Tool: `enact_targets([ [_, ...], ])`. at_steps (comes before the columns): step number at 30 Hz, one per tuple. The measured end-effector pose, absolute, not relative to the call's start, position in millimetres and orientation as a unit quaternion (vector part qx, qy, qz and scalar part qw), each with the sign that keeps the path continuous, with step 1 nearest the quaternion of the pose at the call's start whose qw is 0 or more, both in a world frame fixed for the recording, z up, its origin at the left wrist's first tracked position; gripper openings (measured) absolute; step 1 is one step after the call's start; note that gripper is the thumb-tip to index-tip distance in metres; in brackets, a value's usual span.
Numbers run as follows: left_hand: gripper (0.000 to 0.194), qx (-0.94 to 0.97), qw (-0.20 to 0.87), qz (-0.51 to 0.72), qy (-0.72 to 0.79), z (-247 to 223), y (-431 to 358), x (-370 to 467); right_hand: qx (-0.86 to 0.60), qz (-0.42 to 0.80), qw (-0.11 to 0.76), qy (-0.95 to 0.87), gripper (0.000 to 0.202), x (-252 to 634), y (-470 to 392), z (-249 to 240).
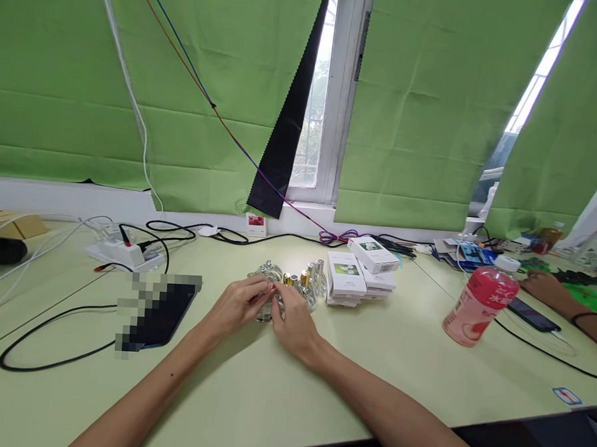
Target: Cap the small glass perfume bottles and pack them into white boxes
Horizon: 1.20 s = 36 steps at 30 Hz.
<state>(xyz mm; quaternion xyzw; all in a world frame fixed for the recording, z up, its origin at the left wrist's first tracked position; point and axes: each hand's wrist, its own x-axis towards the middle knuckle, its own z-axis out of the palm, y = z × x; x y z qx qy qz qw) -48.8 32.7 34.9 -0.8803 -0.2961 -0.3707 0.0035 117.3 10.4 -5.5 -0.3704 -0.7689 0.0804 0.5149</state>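
Note:
In the middle of the table, my left hand [240,303] and my right hand [296,322] meet with their fingertips together. The left fingers are curled in a pinch. My right thumb and fingers close in from the other side. Whatever sits between the fingertips is too small and covered to make out. Small clear glass perfume bottles [319,278] with gold and silver tops stand just beyond my right hand. Behind my left fingertips lies a cluster of clear glass pieces [268,269], partly hidden by the hands.
White boxes [345,279] are stacked right of the bottles. A pink drink bottle [482,301] stands further right, near a phone [534,314] and another person's arm [569,304]. On the left are a dark phone [166,316], a power strip [124,254] and loose cables.

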Motion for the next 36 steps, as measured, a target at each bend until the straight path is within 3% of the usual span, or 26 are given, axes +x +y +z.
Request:
enact_targets([
  [20,0.039,-0.865,0.007,-0.401,-0.301,41.6,29.5,-43.4,-0.367,0.087,0.52,-0.767,0.032,116.8,10.8,-6.6],
  [36,0.035,-0.826,-0.161,-0.426,-0.333,39.3,34.7,-47.1,-0.366,0.088,0.524,-0.764,0.034,116.7,11.3,-7.7],
])
